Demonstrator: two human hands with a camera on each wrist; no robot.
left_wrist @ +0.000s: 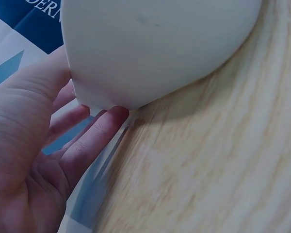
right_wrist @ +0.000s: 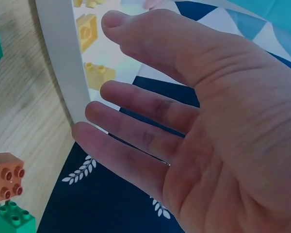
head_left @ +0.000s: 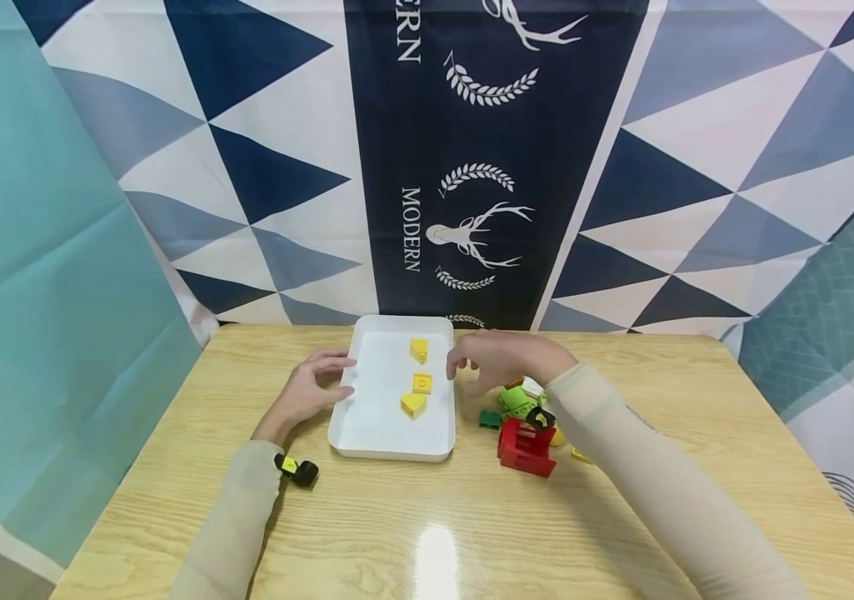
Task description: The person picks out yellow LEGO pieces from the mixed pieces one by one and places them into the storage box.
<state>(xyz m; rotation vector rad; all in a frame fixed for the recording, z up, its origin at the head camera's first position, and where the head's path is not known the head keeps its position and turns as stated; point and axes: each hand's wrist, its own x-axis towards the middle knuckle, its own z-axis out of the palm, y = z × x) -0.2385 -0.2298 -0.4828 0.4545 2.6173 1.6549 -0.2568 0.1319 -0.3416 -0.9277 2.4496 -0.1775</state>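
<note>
A white tray point(head_left: 389, 442) lies on the table with three yellow toy bricks in its right half: a slanted one point(head_left: 418, 348), a square one point(head_left: 422, 383) and a wedge-like one point(head_left: 413, 406). At the tray's left side, my left hand point(head_left: 307, 392) holds the rim, thumb reaching over it and fingertips point(left_wrist: 117, 114) against the outer wall. My right hand point(head_left: 497, 358) hovers by the right rim, its fingers point(right_wrist: 121, 158) loosely extended, thumb apart and nothing between them. In the right wrist view, yellow bricks point(right_wrist: 99, 76) show beyond its fingertips.
Right of the tray lies a pile of toy pieces, partly behind my right forearm: a red piece point(head_left: 526, 450), a lime green piece point(head_left: 514, 402), a dark green brick point(head_left: 490, 419) and a brown brick point(right_wrist: 8, 175). A patterned cloth point(head_left: 464, 167) hangs behind the table.
</note>
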